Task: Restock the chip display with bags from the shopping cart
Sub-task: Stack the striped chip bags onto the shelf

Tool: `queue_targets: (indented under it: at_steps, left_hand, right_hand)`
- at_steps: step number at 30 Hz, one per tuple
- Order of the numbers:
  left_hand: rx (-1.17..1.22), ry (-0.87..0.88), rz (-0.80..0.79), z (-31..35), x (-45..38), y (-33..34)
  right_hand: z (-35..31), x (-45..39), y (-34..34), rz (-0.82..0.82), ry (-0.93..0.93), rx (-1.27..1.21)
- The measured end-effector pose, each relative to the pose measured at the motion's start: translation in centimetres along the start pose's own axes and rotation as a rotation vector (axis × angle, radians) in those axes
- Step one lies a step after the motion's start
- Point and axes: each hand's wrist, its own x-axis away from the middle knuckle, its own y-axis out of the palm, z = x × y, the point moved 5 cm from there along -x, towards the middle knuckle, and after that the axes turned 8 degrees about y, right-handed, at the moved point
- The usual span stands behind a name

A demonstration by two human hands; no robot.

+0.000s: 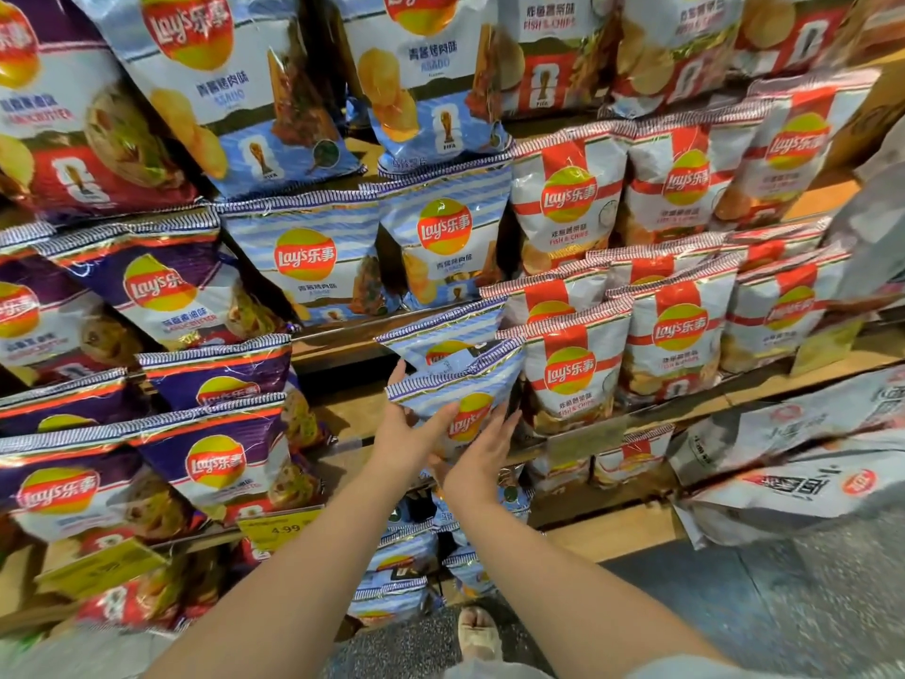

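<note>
Both hands meet on one blue-striped chip bag [470, 384], held upright at the front of a wooden shelf [343, 409]. Left hand [409, 441] has its thumb curled over the bag's front and fingers behind: its grip is clamped on the bag. Right hand [482, 455] lies flat against the bag's lower front, fingers straight, its grip apart. One more blue-striped bag [443, 330] stands just behind. To the right, three red-and-white bags [570, 379] front the same shelf. One yellow price tag [279, 529] reads 4.99 below.
</note>
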Motion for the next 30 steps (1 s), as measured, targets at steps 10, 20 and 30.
queue_targets:
  at_steps: [10,20,30]
  left_hand:
    - [-0.150,-0.003,0.052,0.0,-1.0,-1.5]
    - [-0.255,-0.120,0.095,0.1,0.5,-1.8]
    - [-0.313,-0.006,0.094,-0.2,4.0,-2.6]
  right_hand:
    - [0.6,-0.9,0.1,0.090,-0.077,0.090]
    - [1.7,-0.2,-1.4,0.080,-0.050,0.215]
    - [2.4,3.8,-2.9,0.094,-0.037,0.169]
